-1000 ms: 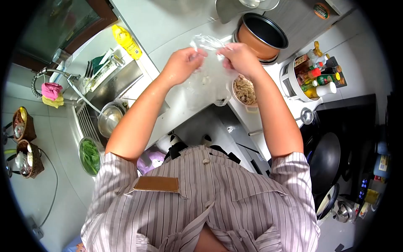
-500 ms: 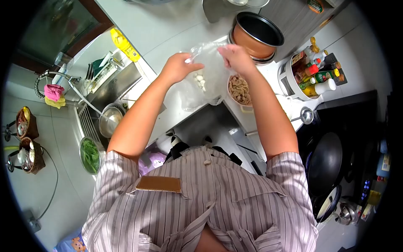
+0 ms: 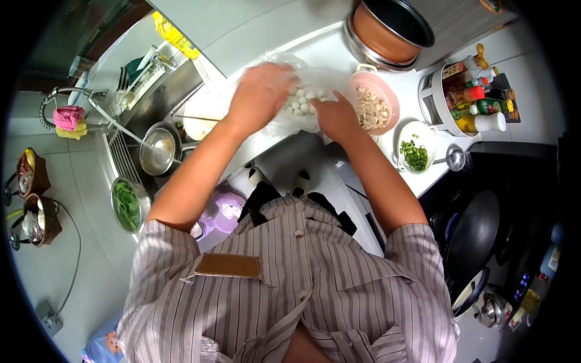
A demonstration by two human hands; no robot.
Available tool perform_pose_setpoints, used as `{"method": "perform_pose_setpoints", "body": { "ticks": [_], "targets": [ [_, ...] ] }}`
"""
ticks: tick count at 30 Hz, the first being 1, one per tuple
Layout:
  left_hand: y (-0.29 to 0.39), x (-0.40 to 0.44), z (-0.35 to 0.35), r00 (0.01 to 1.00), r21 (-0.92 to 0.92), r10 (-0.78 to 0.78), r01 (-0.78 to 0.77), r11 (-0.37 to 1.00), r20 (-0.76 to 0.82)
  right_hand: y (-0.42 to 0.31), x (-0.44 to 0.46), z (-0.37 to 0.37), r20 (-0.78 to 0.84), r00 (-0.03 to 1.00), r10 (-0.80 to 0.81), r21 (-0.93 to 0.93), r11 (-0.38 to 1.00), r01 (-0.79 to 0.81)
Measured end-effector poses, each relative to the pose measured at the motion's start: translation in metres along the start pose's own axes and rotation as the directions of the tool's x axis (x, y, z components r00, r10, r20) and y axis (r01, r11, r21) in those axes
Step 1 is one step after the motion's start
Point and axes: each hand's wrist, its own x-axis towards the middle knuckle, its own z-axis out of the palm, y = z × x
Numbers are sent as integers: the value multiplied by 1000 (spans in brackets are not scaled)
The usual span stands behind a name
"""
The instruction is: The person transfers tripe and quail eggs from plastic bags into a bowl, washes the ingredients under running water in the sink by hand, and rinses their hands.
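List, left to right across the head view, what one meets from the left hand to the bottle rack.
Left hand, white balls, right hand, pink bowl, chopped greens, bottle rack.

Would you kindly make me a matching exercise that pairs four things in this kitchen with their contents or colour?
Things:
1. plastic bag
2. pink bowl
3. white bowl
4. pan

Descriptions:
A. contains chopped greens
B. black
C. contains small white balls
D. contains pale pieces

Pairs: 1-C; 2-D; 3-A; 4-B
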Motion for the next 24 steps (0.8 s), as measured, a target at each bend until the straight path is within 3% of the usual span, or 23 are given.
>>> {"method": "perform_pose_setpoints", "body": {
  "ticks": [2, 3, 4, 6, 7, 10, 13, 16, 19, 22, 24],
  "targets": [
    [-10, -1, 22, 909, -126, 388, -371, 920, 155, 3, 1, 10, 84, 995, 48, -38, 998, -45],
    [-20, 0, 32, 798, -95, 374, -376, 922, 472, 3, 3, 15, 113, 990, 80, -43, 996, -75],
    [-23, 7, 36, 745, -7, 171, -218, 976, 644, 4, 6, 18, 139, 984, 111, -49, 993, -105],
    [-30, 21, 46, 469, 256, -246, 44, 966, 848, 9, 14, 25, 233, 961, 148, -83, 988, -132],
    [-39, 22, 49, 477, 258, -244, 38, 965, 844, 11, 16, 30, 282, 944, 170, -99, 984, -147],
    [-63, 11, 55, 494, 225, -211, 31, 974, 844, 9, 19, 51, 58, 994, 95, -144, 986, -86],
    [-72, -1, 59, 464, 151, -159, 54, 987, 872, 13, 31, 59, 221, 965, 142, 15, 989, -149],
    [-81, -4, 57, 371, 110, -156, 142, 984, 916, 23, 47, 45, 445, 894, 41, 317, 927, -201],
    [-93, -24, 69, 525, -86, -70, 267, 960, 848, 33, 37, 52, 254, 967, -34, 555, 824, -117],
    [-87, -20, 79, 507, -244, -94, 559, 793, 857, 32, 44, 55, 277, 947, 162, 700, 641, -314],
    [-87, -26, 97, 597, -313, -133, 581, 751, 791, 25, 51, 65, 322, 939, 123, 622, 720, -308]
  ]
}}
